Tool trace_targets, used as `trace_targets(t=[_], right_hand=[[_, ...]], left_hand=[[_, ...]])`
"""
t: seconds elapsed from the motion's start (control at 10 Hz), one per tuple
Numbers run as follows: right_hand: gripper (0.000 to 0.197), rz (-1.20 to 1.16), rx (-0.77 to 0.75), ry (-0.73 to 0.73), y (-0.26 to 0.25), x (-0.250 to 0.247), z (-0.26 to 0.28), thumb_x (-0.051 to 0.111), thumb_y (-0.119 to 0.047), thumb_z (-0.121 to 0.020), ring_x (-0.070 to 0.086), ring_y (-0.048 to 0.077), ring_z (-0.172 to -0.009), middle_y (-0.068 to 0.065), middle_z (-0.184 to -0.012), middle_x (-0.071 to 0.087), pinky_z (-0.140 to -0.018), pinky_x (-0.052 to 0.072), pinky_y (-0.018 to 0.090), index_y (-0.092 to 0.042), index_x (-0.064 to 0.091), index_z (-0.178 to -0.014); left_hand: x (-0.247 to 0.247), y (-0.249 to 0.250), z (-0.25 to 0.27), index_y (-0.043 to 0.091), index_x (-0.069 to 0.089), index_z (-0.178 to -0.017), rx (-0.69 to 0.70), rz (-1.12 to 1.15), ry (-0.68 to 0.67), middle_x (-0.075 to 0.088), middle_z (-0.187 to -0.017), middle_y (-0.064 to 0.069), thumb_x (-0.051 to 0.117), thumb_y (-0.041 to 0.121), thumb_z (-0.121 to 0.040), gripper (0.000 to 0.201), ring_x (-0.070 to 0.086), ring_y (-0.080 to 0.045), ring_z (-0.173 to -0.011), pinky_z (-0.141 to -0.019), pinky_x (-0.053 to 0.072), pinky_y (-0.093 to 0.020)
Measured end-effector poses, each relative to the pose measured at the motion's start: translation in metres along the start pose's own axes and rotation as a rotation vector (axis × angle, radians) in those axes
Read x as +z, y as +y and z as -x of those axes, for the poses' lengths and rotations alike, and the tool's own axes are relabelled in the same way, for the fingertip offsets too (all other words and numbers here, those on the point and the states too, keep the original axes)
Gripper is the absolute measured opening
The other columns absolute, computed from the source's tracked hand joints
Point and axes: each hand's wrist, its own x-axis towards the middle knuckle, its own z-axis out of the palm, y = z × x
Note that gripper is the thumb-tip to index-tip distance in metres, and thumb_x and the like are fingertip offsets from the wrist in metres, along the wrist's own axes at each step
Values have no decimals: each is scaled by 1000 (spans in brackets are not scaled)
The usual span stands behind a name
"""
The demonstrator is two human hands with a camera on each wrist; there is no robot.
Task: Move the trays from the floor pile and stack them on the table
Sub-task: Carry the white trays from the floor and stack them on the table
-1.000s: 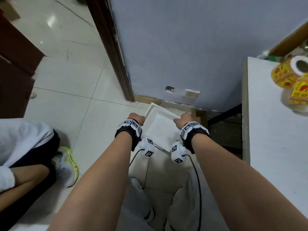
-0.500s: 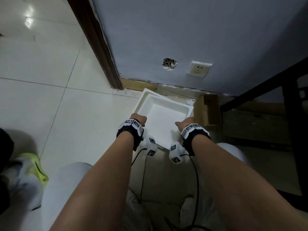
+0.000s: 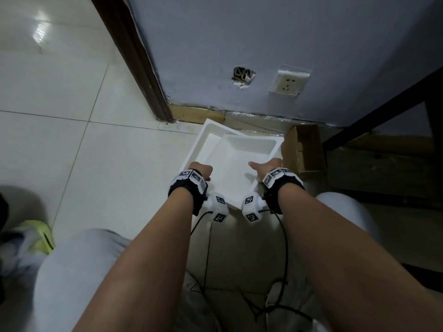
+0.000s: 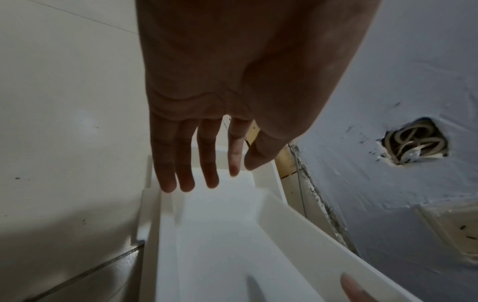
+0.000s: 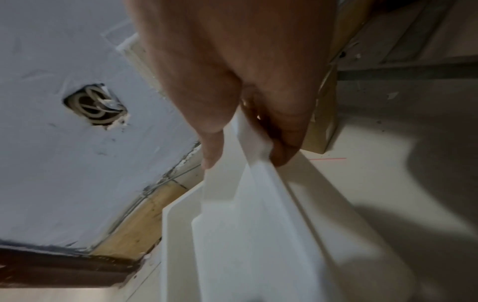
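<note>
Down by the knees, close to the camera, both forearms reach toward the floor. The right hand (image 3: 263, 167) pinches the right rim of the top tray (image 3: 242, 164), thumb inside the wall and fingers curled underneath, so that side is raised and the tray sits skewed. The left hand (image 3: 200, 170) is at the left rim; the left wrist view shows its fingers (image 4: 186, 173) straight and spread over the edge, not yet curled round anything. Under the tilted tray lies the lower tray (image 3: 208, 137), flat on the floor tiles (image 3: 119, 164), its far corner poking out toward the baseboard. Just right of the trays stands an open cardboard box (image 3: 304, 149). Beyond them rises the grey wall (image 3: 239, 32), with a wall socket (image 3: 288, 82) and a rough hole (image 3: 243, 76) full of coiled wires.

This looks like the pick-up step: the top tray is being peeled off the pile. Next, the left hand probably needs to close on its rim so both sides lift evenly, clear of the lower tray, before the carry to the table, which is out of view here.
</note>
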Motion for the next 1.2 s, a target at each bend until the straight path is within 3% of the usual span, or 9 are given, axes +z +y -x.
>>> trace_targets(t=[0.1, 0.3, 0.5, 0.7, 0.8, 0.9, 1.0, 1.1, 1.2], right_hand=[[42, -57, -39, -1, -16, -10, 21, 61, -19, -86, 63, 33, -105, 17, -120, 63, -86, 51, 34, 0, 55, -123], [33, -275, -32, 90, -42, -55, 102, 53, -15, -83, 57, 29, -84, 7, -99, 63, -73, 41, 27, -7, 57, -115], [28, -604, 37, 49, -69, -75, 146, 57, -6, -56, 61, 27, -62, 5, -74, 67, -58, 47, 28, -8, 64, -83], [63, -393, 106, 25, -89, -91, 177, 63, -31, -61, 67, 31, -89, 5, -103, 66, -85, 54, 40, -10, 53, -120], [76, -212, 58, 188, -104, -122, 202, 66, -34, -76, 56, 34, -113, 13, -129, 50, -95, 46, 38, -6, 28, -134], [62, -44, -39, 185, -118, -151, 217, 68, -29, -79, 58, 32, -107, 15, -123, 57, -88, 49, 36, -2, 43, -129], [34, 79, -86, 101, -133, -175, 238, 62, -24, -87, 61, 30, -87, 16, -107, 68, -71, 43, 28, 1, 63, -110], [34, 94, -146, 77, -146, -195, 253, 59, -19, -88, 65, 33, -101, 16, -114, 67, -72, 42, 27, -3, 63, -118], [31, 131, -151, 98, -148, -216, 267, 54, -12, -87, 65, 35, -103, 18, -117, 65, -74, 44, 29, -6, 65, -116]], left_hand=[[-14, 7, 15, 3, 61, -119, 11, -15, 14, 65, -117, -16, 50, 18, -96, 29, 57, -22, -87, -81, 56, -31], [-49, 34, 83, 1, 54, -132, -73, -14, 41, 61, -132, -19, 53, 31, -95, 48, 61, -25, -96, -96, 52, -35], [-75, 66, 154, 9, 55, -97, -78, -40, -32, 60, -77, -11, 58, 29, -96, 20, 52, -19, -56, -45, 44, -22], [-99, 72, 192, 13, 66, -118, 60, -374, 217, 66, -125, -3, 54, 21, -95, 27, 62, -25, -119, -92, 45, -28], [-120, 82, 215, 14, 64, -121, 24, -428, 256, 65, -128, -3, 50, 18, -95, 29, 59, -24, -122, -100, 45, -28], [-134, 86, 238, 11, 62, -125, 37, -391, 216, 62, -132, -8, 49, 16, -97, 32, 57, -26, -124, -100, 46, -28], [-146, 108, 263, 3, 55, -134, -44, -25, 251, 56, -138, -15, 48, 12, -99, 36, 62, -11, -102, -77, 53, -8], [-152, 128, 293, 0, 47, -141, -20, -83, 212, 53, -142, -18, 50, 3, -97, 44, 59, -15, -85, -30, 33, -3], [-150, 137, 311, 4, 57, -129, -37, -95, 214, 58, -134, -16, 51, 5, -97, 33, 49, -12, -76, -29, 33, -5]])
